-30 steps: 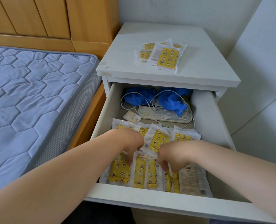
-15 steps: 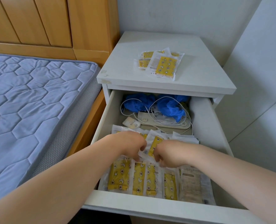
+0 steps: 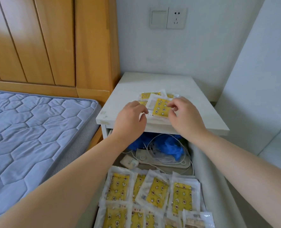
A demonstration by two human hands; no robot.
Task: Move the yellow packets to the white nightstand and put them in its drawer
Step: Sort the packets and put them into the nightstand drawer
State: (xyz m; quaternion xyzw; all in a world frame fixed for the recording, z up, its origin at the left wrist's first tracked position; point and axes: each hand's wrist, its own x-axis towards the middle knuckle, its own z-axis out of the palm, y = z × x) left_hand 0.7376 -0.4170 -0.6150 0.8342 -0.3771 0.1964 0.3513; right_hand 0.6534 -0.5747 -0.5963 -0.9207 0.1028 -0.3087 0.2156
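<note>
A small pile of yellow packets [image 3: 161, 107] in clear wrappers lies on top of the white nightstand [image 3: 197, 99]. My left hand [image 3: 131, 116] is at the pile's left edge, its bent fingertips touching the top packet. At the right edge is my right hand [image 3: 186, 116], with index finger and thumb curled over the packet; a firm pinch does not show. Below, the drawer [image 3: 218, 186] stands pulled out. Several more yellow packets [image 3: 154, 190] lie flat in its front half, overlapping.
At the back of the drawer are crumpled blue plastic [image 3: 171, 145], a white device with coiled cable [image 3: 162, 160] and a small white box [image 3: 130, 162]. A blue quilted mattress [image 3: 29, 137] and wooden headboard [image 3: 54, 46] are on the left. A wall socket [image 3: 176, 18] is above.
Both hands have left the packets in the drawer and risen to the pile on the nightstand top. My view has tilted upward.
</note>
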